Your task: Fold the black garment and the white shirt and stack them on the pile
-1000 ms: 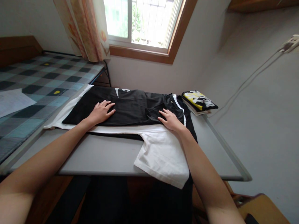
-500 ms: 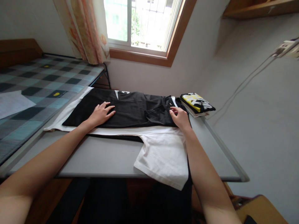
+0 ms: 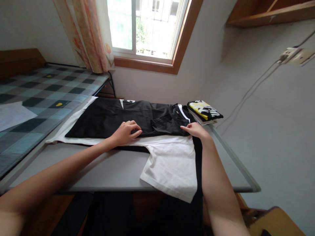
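Observation:
A black T-shirt (image 3: 110,118) with a white print lies folded lengthwise on a white T-shirt (image 3: 169,167), whose sleeve hangs over the table's front edge. More black cloth (image 3: 199,154) shows beneath the white one. My left hand (image 3: 126,132) is at the black shirt's near edge, its fingers loosely bent and thumb apart, holding nothing visible. At the collar end, my right hand (image 3: 195,130) touches the black shirt's near corner with a finger stretched out; its other fingers are partly hidden.
The grey table (image 3: 103,170) stands against the wall under a window. A folded stack of clothes (image 3: 205,110) sits at its back right corner. On the left is a bed with a checked mattress (image 3: 49,88) and paper sheets (image 3: 16,114). A wooden shelf (image 3: 270,16) hangs upper right.
My left hand has slid right and nearer, from flat on the black shirt to its near edge. My right hand has come down slightly from the collar to the near corner. The shirts stay put.

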`<act>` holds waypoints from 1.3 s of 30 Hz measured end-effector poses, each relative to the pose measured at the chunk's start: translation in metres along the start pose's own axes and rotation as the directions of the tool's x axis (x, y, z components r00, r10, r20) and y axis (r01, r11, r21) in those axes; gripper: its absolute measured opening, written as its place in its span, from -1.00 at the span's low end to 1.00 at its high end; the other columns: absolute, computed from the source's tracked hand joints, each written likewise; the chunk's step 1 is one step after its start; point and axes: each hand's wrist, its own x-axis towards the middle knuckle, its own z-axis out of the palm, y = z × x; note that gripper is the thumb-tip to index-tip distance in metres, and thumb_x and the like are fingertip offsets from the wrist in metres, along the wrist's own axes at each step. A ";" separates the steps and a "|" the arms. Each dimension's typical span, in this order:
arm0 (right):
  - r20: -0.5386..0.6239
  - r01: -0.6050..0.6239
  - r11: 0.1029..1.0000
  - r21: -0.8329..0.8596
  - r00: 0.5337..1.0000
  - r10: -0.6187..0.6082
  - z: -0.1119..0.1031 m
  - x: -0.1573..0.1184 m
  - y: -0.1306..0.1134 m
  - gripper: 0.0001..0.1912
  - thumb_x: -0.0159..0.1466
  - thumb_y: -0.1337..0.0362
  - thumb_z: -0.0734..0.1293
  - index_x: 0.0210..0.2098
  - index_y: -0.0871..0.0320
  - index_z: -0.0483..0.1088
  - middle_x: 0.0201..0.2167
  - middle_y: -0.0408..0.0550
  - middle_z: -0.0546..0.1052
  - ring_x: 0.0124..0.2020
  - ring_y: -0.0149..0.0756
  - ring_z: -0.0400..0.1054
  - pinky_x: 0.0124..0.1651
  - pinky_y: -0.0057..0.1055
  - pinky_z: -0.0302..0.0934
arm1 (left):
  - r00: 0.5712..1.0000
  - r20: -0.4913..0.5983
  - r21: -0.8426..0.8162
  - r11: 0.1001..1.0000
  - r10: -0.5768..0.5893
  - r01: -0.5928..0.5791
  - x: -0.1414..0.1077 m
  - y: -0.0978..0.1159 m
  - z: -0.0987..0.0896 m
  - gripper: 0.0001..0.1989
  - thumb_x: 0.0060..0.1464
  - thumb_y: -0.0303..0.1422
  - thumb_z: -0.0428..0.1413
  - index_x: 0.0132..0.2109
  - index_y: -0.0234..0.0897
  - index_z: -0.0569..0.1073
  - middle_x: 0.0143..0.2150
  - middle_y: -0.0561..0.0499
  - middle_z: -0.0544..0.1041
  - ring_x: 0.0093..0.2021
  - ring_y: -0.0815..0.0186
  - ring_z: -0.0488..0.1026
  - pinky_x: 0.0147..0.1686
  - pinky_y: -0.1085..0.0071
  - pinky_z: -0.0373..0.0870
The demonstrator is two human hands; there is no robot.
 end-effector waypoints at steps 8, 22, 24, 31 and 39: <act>0.060 -0.028 0.998 0.055 0.998 0.025 0.004 -0.004 -0.007 -0.73 0.26 0.14 0.43 -0.50 0.14 0.47 -0.56 -0.08 0.57 -0.54 -0.30 0.45 -0.47 -0.45 0.19 | 0.973 0.129 -0.096 0.979 0.190 -0.178 0.031 0.041 0.047 -0.81 0.21 -0.26 0.17 -0.07 -0.17 0.59 -0.06 -0.09 0.53 -0.07 0.17 0.50 0.00 0.21 0.41; -0.101 0.556 0.828 -0.072 0.822 -0.560 0.005 -0.036 0.021 -0.80 0.11 0.29 0.40 -0.23 0.06 0.57 -0.14 0.03 0.50 -0.10 -0.11 0.46 0.02 -0.20 0.37 | 0.975 0.218 0.079 0.996 -0.045 0.029 -0.083 -0.081 -0.084 -0.64 0.17 -0.03 0.15 -0.05 -0.10 0.62 -0.09 -0.06 0.57 -0.07 0.18 0.51 0.01 0.28 0.44; -0.174 0.554 0.816 -0.164 0.798 -0.577 0.012 -0.040 0.026 -0.76 0.14 0.30 0.39 -0.19 0.04 0.60 -0.04 0.08 0.48 0.02 0.00 0.42 0.13 -0.07 0.32 | 0.977 0.188 0.133 0.988 -0.104 0.080 -0.099 -0.093 -0.100 -0.67 0.18 -0.07 0.11 -0.07 -0.10 0.63 -0.10 -0.05 0.58 -0.08 0.19 0.50 0.01 0.28 0.44; -0.241 0.531 0.777 -0.338 0.749 -0.617 0.013 -0.040 0.028 -0.76 0.27 0.28 0.31 -0.19 0.02 0.64 -0.06 0.08 0.56 0.06 0.07 0.37 0.18 0.06 0.24 | 0.941 0.190 0.200 0.949 -0.281 0.243 -0.128 -0.119 -0.138 -0.61 -0.03 -0.05 0.07 -0.09 0.03 0.62 -0.01 0.03 0.63 -0.02 0.15 0.51 0.12 0.18 0.42; -0.396 0.559 0.828 -0.027 0.755 -0.523 0.008 -0.025 0.024 -0.75 0.28 0.23 0.27 -0.24 0.06 0.61 -0.08 0.07 0.63 0.03 -0.02 0.47 0.20 0.01 0.28 | 0.921 -0.054 0.250 0.888 -0.385 0.386 -0.138 -0.132 -0.147 -0.62 -0.01 0.03 -0.03 -0.27 -0.02 0.57 -0.14 0.11 0.67 -0.19 0.20 0.54 -0.11 0.31 0.45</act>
